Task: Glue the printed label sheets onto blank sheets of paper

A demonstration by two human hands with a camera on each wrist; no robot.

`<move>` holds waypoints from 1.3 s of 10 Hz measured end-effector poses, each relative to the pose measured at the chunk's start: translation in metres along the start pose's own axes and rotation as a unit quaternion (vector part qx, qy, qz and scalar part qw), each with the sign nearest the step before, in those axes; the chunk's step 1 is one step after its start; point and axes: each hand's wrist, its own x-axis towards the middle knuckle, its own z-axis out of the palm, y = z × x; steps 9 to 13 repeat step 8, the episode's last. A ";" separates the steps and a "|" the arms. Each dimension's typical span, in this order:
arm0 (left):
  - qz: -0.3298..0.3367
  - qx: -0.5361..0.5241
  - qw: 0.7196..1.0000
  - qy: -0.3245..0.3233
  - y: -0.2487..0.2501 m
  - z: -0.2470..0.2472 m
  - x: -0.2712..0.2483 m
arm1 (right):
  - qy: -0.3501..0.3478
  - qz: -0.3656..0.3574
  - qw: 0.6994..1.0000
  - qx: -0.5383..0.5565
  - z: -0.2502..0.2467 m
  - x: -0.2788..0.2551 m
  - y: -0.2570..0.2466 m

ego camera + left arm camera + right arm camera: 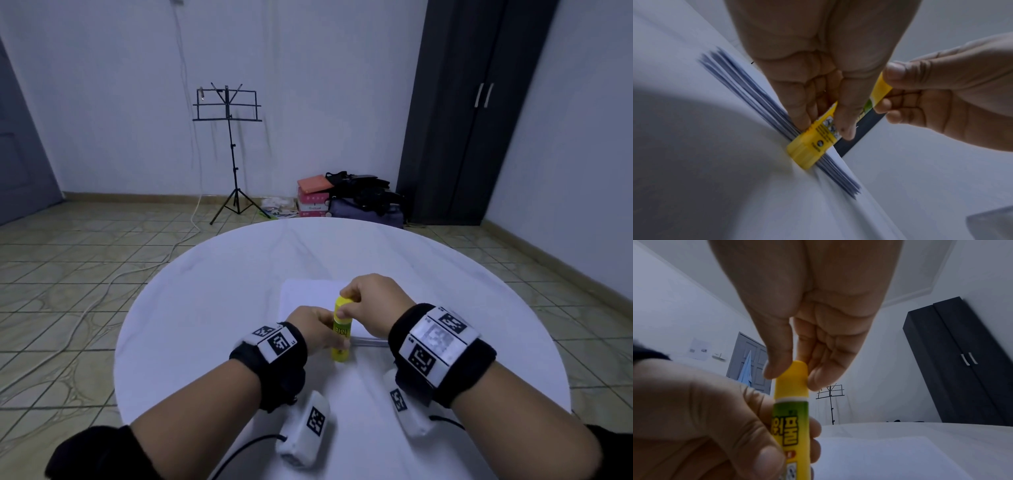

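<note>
Uncapping now: left hand (310,329) grips the glue stick (340,334) barrel upright just above the tabletop (212,308), beside the paper stack (308,294); right hand (375,303) pinches the cap (793,379). Best bet imo: pull straight, keep barrel steady, w/o tilting.

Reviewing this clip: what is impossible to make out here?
- Printed label sheets: none identifiable; the white paper stack shows a blank top, hands covering its near part in the head view.
- Yellow glue stick: whether its cap is loosened, right hand fingers cover it.
- Glue stick base text: blurred in the left wrist view beneath the left hand.
</note>
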 end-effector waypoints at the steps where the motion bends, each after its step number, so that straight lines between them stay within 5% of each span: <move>1: -0.008 -0.021 1.000 -0.010 0.000 -0.001 0.000 | 0.004 0.009 1.000 -0.001 0.001 0.000 -0.002; 4: 0.002 -0.020 1.000 -0.003 -0.005 0.000 0.005 | -0.015 0.002 0.995 -0.095 -0.006 -0.001 -0.015; 7: 0.026 0.132 0.991 -0.006 0.005 -0.001 -0.005 | -0.015 -0.003 0.999 -0.042 0.005 -0.009 -0.008; 13: 0.037 0.134 0.990 -0.026 0.005 -0.008 -0.007 | 0.010 0.004 1.000 0.019 -0.007 -0.015 -0.007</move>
